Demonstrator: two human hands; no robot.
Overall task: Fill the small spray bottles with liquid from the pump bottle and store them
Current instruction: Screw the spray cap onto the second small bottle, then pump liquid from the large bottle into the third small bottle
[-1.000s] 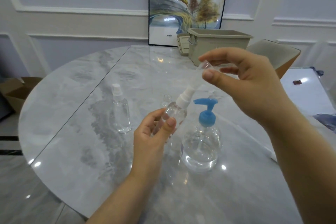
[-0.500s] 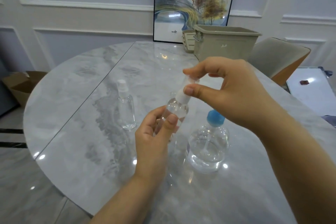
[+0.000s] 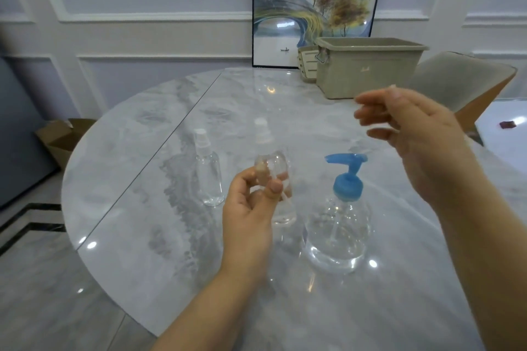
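bare counter (image 3: pixel 159 151) lies open left of the standing spray bottle (image 3: pixel 207 171). the pump bottle (image 3: pixel 340 225) stands near it rightward. a bin (image 3: pixel 368 68) blocks the far edge.

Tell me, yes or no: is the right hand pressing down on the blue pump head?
No. The right hand is raised above the table with fingers loosely spread, apart from the blue pump head below it.

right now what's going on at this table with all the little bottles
A person is working on small spray bottles at a marble table. The left hand grips one small clear spray bottle, held just above the tabletop. The right hand hangs in the air above and right of it, fingers loosely spread; whether it holds anything is too blurred to tell. A blue-topped pump bottle stands beside the held bottle, a second spray bottle stands to its left, and a beige bin sits at the far edge.
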